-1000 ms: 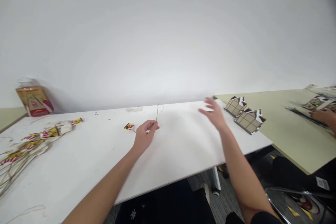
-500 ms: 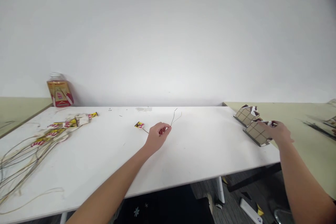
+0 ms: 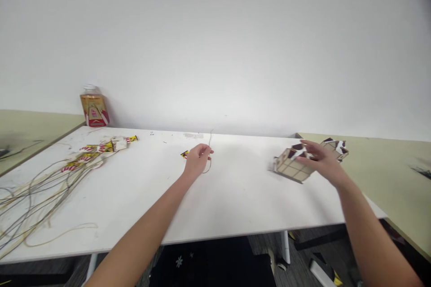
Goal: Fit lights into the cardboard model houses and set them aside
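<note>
My left hand (image 3: 198, 161) is closed in a pinch over the middle of the white table (image 3: 229, 206). Between its fingertips runs a thin wire (image 3: 208, 170), part of it curling below the hand and a loose end rising above. A small yellow packet-like piece (image 3: 184, 154) shows just left of that hand, partly hidden by it. To the right, my right hand (image 3: 319, 161) grips a small beige model house (image 3: 292, 169) with a brown-and-white roof, tilted and held off the table. Behind this hand stands a second, similar model house (image 3: 335, 147).
Several yellow and red-striped pieces (image 3: 85, 158) with long tangled wires (image 3: 43, 199) lie on the table's left side. A bottle with a red-and-gold label (image 3: 94, 110) stands at the back left against the wall. Greenish side tables (image 3: 397, 175) adjoin; dark objects lie on the floor.
My right hand has lifted one model house and carried it left, away from the other. My left hand still pinches the wire, which now curls below it. The view has shifted slightly left.
</note>
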`<state>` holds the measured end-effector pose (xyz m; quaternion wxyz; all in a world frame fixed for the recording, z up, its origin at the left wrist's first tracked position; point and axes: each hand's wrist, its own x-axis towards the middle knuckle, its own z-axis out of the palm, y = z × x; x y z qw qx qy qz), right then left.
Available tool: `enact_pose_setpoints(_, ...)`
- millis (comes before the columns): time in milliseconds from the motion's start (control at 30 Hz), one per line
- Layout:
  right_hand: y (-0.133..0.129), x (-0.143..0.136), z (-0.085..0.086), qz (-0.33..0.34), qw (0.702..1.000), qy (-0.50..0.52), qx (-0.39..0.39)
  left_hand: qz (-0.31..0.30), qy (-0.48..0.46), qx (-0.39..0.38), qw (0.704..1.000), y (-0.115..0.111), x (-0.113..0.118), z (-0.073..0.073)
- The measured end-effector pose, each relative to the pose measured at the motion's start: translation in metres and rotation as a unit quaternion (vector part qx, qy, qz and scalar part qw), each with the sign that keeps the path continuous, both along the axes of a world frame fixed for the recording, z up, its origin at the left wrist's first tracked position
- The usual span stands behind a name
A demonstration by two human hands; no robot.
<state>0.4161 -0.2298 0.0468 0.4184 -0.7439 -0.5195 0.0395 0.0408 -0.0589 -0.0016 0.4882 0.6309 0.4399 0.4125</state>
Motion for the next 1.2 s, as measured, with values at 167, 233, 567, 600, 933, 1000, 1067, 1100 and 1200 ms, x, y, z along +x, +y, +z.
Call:
enact_pose_setpoints(167,0.068,-0.090,-0.005,0.205,0.971,0.116,-0.035,0.045,-0.033,-0.076,0.996,0.023,-0.018,0.001)
enact_pose_setpoints(233,0.092,-0.113,-0.006,0.250,0.961,0.112,-0.045,0.059,-0.023,-0.078,0.995,0.028,-0.023,-0.001)
enact_pose_setpoints(567,0.128,-0.137,-0.001,0.432,0.898,0.028,-0.079,-0.003,0.088,0.035,0.996,0.022,-0.017,-0.008)
enact_pose_setpoints(600,0.127,-0.133,-0.003,0.428,0.901,0.018,-0.068,-0.005,0.100,0.057,0.993,0.020,-0.016,-0.008)
enact_pose_setpoints(933,0.114,-0.089,-0.044,0.286,0.946,0.149,-0.033,-0.011,0.286,0.254,0.924,0.006,-0.009,-0.014)
enact_pose_setpoints(1000,0.116,-0.093,-0.050,0.261,0.953,0.144,-0.049,-0.017,0.287,0.268,0.920,0.005,-0.006,-0.017)
enact_pose_setpoints(1067,0.121,-0.099,-0.056,0.223,0.963,0.144,-0.051,-0.027,0.284,0.288,0.914,0.005,-0.004,-0.020)
enact_pose_setpoints(1100,0.123,-0.101,-0.058,0.210,0.965,0.148,-0.042,-0.029,0.283,0.299,0.911,0.005,-0.003,-0.021)
enact_pose_setpoints(1200,0.129,-0.107,-0.063,0.214,0.962,0.167,0.006,-0.021,0.277,0.331,0.902,0.005,-0.002,-0.024)
